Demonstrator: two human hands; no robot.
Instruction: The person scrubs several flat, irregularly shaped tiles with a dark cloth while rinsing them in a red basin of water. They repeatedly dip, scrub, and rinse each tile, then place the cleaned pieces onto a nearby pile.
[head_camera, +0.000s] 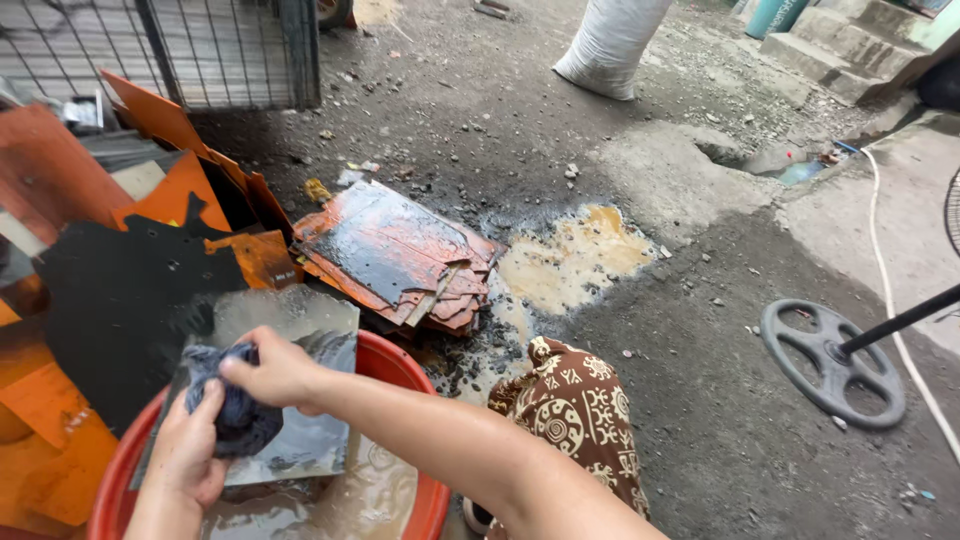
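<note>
Two hands: left hand (185, 450) and right hand (275, 372), fingers both clenched on rag (232, 405)
Rag: pressed on sheet (300, 330)
Sheet: over red tub (395, 362)

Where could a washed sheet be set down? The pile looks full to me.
Bare ground lies between the muddy puddle and the round fan base, and up toward the white sack. Crowded: the left, with orange and black sheets, the wet stack, and the red basin where both hands scrub.
</note>
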